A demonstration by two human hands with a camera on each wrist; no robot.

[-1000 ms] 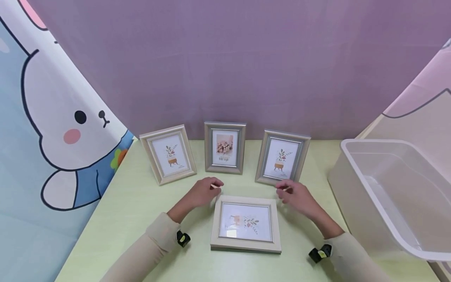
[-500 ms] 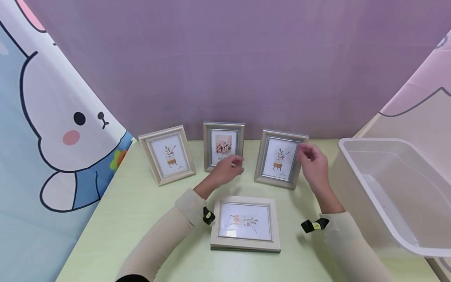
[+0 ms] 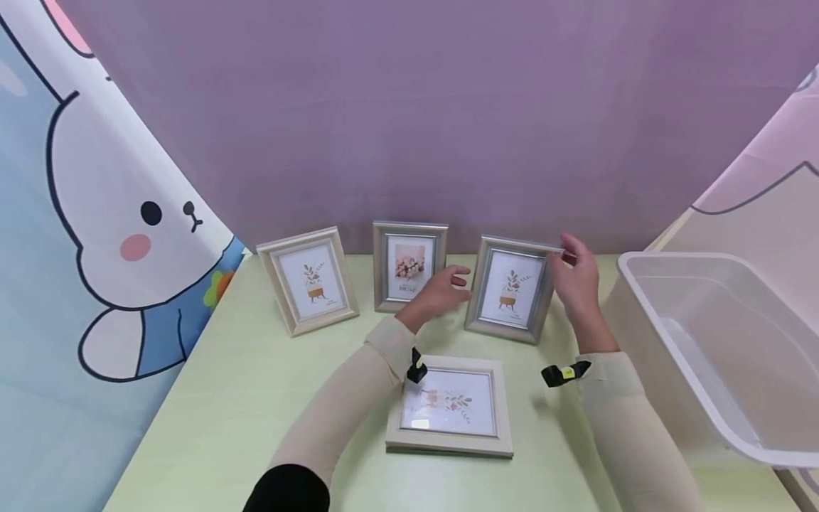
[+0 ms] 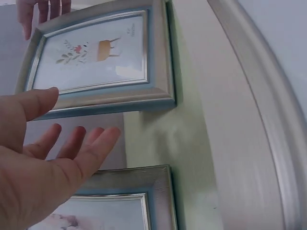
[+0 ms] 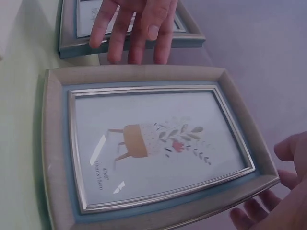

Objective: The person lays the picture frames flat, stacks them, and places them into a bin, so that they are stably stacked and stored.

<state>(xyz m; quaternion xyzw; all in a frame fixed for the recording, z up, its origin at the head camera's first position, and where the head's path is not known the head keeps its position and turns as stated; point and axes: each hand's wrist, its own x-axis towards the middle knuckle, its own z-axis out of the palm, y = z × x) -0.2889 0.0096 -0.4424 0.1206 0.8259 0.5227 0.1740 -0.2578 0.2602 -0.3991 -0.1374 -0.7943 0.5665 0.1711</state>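
In the head view the right picture frame [image 3: 510, 289] stands upright, tilted back, with a plant print. My right hand [image 3: 574, 274] is at its upper right corner; in the right wrist view that hand [image 5: 276, 191] has its fingers behind the frame [image 5: 158, 76] and the thumb in front. My left hand [image 3: 440, 293] is between this frame and the middle one [image 3: 410, 302], fingers loosely bent. The left wrist view shows the left hand [image 4: 53, 158] holding nothing, its thumb near the long side of the right frame [image 4: 158, 52].
A beige frame [image 3: 307, 326] stands at the left. Another beige frame [image 3: 448, 444] lies flat near the front, partly under my left sleeve. At the right is a large beige bin [image 3: 665, 341]. A purple cloth [image 3: 409, 128] hangs behind the table [image 3: 211, 427].
Both hands have moved up from beside the flat frame. The left went right, past the middle frame; the right went to the right frame's upper corner. The standing frames have hardly moved.
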